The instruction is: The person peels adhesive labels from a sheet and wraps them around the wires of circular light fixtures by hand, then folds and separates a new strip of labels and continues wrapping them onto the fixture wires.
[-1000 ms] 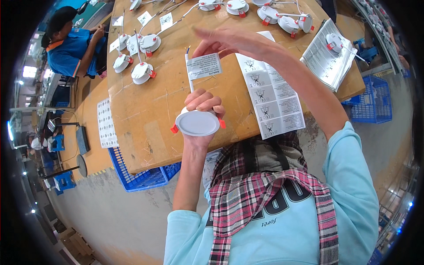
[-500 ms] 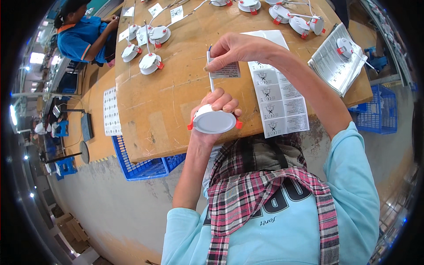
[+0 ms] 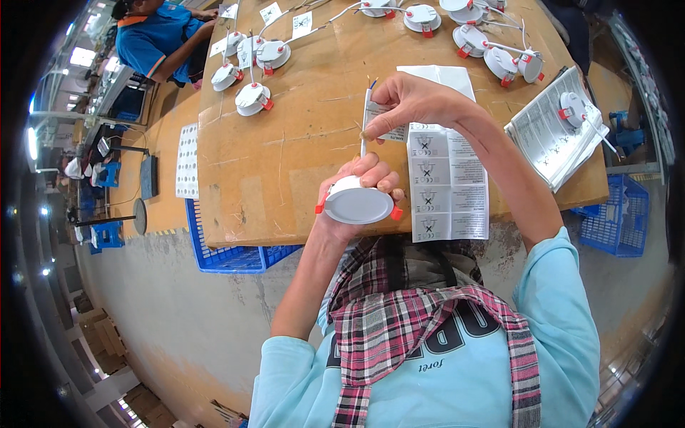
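My left hand (image 3: 365, 178) is closed round a round white downlight (image 3: 359, 205), its pale disc tilted toward me and a red clip at each side. From the lamp a white cable (image 3: 363, 146) rises to bare wire ends. At the cable's upper part my right hand (image 3: 410, 103) pinches a printed label (image 3: 385, 123) that lies against the cable; how far it wraps round is hidden by the fingers. Just right of the hands, a sheet of printed labels (image 3: 448, 185) hangs slightly over the table's near edge.
Several more downlights (image 3: 421, 18) with cables lie along the far side of the brown table (image 3: 300, 107). One lamp (image 3: 571, 108) rests on stacked papers (image 3: 542, 143) at right. Blue crates (image 3: 232, 258) stand below. A co-worker (image 3: 153, 39) is at far left.
The view has shifted, so the table and its things sit a little differently in the picture. Both hands keep their hold on the downlight and the label at the cable.
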`<state>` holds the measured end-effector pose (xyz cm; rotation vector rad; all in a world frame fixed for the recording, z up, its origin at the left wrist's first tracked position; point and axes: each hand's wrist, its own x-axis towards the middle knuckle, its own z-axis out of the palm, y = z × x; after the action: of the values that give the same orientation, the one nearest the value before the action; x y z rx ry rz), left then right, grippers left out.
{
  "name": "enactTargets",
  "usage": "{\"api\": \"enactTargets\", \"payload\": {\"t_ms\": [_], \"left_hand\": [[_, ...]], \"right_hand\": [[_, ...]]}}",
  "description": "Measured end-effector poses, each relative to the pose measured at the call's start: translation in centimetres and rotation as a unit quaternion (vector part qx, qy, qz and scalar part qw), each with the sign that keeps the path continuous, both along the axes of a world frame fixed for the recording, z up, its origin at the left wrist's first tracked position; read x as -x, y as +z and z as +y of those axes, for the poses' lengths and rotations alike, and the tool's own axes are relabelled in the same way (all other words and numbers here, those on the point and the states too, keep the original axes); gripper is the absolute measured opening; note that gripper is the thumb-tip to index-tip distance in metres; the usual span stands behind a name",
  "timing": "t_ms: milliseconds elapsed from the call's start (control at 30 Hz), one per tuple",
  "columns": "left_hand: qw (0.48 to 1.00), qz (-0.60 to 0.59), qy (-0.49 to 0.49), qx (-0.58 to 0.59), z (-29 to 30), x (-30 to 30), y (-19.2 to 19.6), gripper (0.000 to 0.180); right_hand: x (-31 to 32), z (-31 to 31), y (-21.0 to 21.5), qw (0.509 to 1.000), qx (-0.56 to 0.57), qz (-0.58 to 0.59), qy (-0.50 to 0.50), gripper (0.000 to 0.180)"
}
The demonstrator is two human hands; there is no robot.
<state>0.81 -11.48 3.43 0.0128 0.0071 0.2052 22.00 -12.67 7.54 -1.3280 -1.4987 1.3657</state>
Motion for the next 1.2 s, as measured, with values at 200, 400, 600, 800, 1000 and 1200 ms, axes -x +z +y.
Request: {"api": "enactTargets", "payload": {"t_ms": [200, 400, 600, 800, 1000, 1200], "left_hand": [[0.994, -0.054, 0.029, 0.096, -0.6, -1.4, 1.0, 0.025], [0.977, -0.162, 0.057, 0.129, -0.2, -1.8, 1.0, 0.021], [0.975, -0.162, 0.054, 0.143, 0.2, -2.6, 0.1, 0.019], [0.995, -0.013, 0.05, -0.09, 1.4, -2.7, 0.1, 0.021], [0.654, 0.359, 0.152, -0.649, 3.8, -2.1, 1.3, 0.017], [0.399, 0.374, 0.253, -0.798, 3.5, -2.2, 1.1, 0.014]], "right_hand": [[-1.5, -0.6, -0.7, 0.992, -0.022, 0.101, -0.073, 0.037], [-3.7, -1.6, -1.9, 0.959, -0.006, 0.223, -0.176, 0.051], [-1.2, -1.7, -1.5, 0.978, -0.014, 0.166, -0.126, 0.032], [-2.2, -2.5, -2.8, 0.96, -0.026, 0.148, -0.235, 0.026], [-0.1, -4.1, -2.1, 0.943, -0.06, 0.122, -0.303, 0.029], [1.6, -2.4, -0.6, 0.959, -0.054, 0.008, -0.278, 0.03]]}}
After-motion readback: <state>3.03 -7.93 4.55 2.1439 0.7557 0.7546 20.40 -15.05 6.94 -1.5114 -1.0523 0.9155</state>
